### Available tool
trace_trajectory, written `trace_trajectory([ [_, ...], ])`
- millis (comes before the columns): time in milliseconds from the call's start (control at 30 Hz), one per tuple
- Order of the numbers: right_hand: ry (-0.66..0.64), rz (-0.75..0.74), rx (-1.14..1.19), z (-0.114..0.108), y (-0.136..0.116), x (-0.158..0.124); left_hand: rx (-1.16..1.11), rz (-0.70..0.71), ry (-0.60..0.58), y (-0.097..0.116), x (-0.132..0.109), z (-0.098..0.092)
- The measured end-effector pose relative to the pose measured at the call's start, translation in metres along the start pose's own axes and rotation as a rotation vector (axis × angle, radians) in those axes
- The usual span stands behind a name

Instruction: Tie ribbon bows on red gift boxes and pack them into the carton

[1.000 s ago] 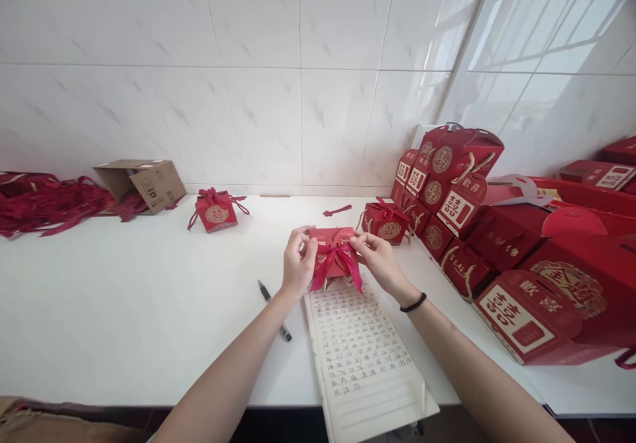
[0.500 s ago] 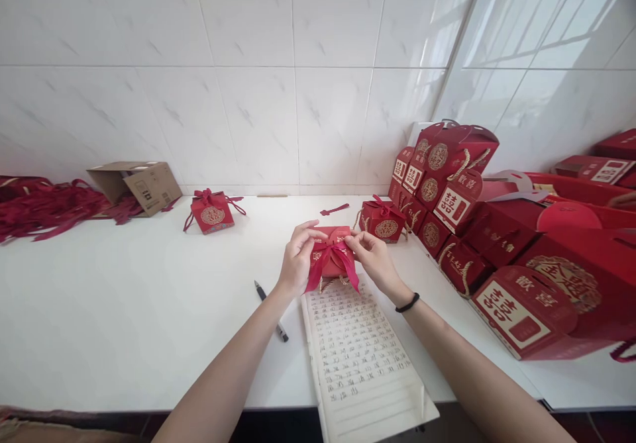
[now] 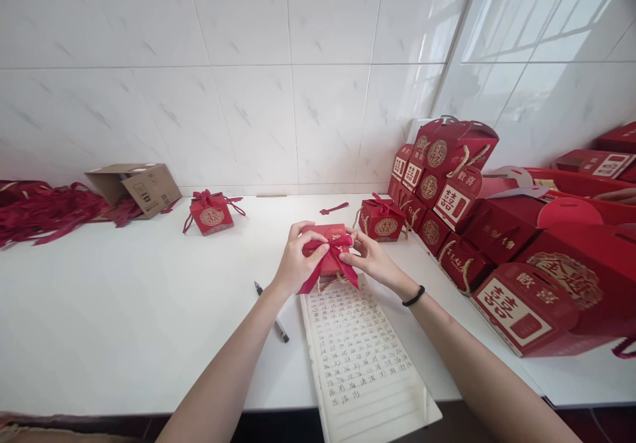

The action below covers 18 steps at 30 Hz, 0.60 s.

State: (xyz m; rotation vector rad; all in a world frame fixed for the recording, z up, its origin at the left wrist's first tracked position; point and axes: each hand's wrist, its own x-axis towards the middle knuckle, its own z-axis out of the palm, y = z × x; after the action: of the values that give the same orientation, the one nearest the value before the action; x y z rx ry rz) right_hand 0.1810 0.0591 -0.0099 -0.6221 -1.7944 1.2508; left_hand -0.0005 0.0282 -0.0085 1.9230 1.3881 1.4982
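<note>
A small red gift box (image 3: 324,232) with gold print sits at the top end of a handwritten notebook (image 3: 368,357). A dark red ribbon bow (image 3: 336,252) is tied across its front, with tails hanging down both sides and gold cord below. My left hand (image 3: 298,257) pinches the bow's left side between thumb and forefinger. On the other side, my right hand (image 3: 373,261) has its thumb on the right loop and its fingers behind, partly hidden by the box.
A black pen (image 3: 271,312) lies left of the notebook. Ribboned red boxes stand at the left (image 3: 212,213) and right (image 3: 381,218). Stacked red boxes (image 3: 464,214) fill the right side. A cardboard carton (image 3: 149,188) and piled red ribbons (image 3: 54,211) are far left. A short ribbon piece (image 3: 334,208) lies behind.
My left fingers have come down from the box's upper edge onto the bow. My right thumb has also moved down to the right loop. The bow's left tail has spread further left.
</note>
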Motion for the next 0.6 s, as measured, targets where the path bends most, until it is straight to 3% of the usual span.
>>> trace_trajectory([
  [200,-0.129,-0.007,0.081,-0.006,-0.002,-0.001,0.009,-0.026,0.044,0.001,0.000,0.000],
  [433,-0.171,0.072,-0.314,-0.013,-0.016,-0.002,0.039,-0.010,-0.012,-0.001,0.000,-0.001],
  [600,-0.221,0.105,-0.358,-0.017,-0.020,-0.005,0.035,-0.023,0.017,0.003,-0.001,0.001],
])
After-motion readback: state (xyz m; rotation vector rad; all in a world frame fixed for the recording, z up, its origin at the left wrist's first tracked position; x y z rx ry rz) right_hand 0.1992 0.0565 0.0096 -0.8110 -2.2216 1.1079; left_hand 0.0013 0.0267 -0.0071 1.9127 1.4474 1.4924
